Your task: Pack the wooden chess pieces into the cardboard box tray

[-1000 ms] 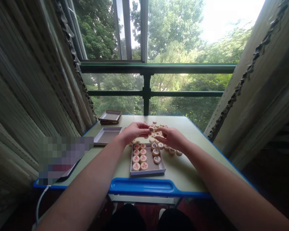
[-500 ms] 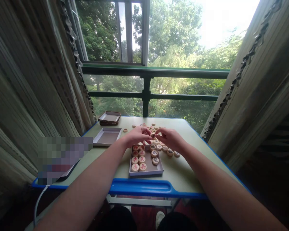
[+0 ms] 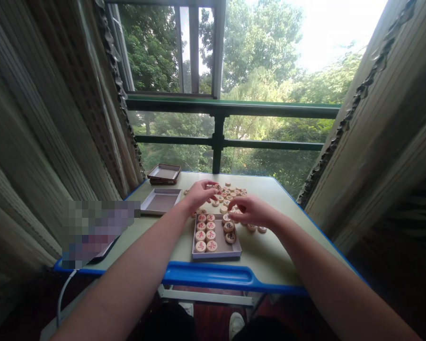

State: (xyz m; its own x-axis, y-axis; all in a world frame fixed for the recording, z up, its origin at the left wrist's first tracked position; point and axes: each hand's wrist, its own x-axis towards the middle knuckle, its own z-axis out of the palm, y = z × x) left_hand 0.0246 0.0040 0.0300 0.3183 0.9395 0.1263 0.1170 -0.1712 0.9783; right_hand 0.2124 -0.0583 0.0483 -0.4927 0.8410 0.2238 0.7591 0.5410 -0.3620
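Observation:
A shallow grey box (image 3: 216,253) lies on the green table near its front edge and holds several round wooden chess pieces (image 3: 206,233) with red and dark characters. More loose pieces (image 3: 230,193) are scattered on the table behind it. My left hand (image 3: 198,193) reaches over the loose pieces, fingers curled down onto them. My right hand (image 3: 252,210) hovers over the box's far right corner, fingers pinched together at a piece there. What either hand grips is hidden by the fingers.
An empty grey tray (image 3: 159,201) lies left of the box, with a brown lid (image 3: 164,173) stacked behind it. A blurred-out object (image 3: 99,225) rests at the table's left edge. The table's blue front lip (image 3: 213,274) faces me. A window railing (image 3: 230,106) stands beyond.
My hands, which met together over the pile, have separated: the left moved back over the loose pieces, the right came down to the box's far right corner.

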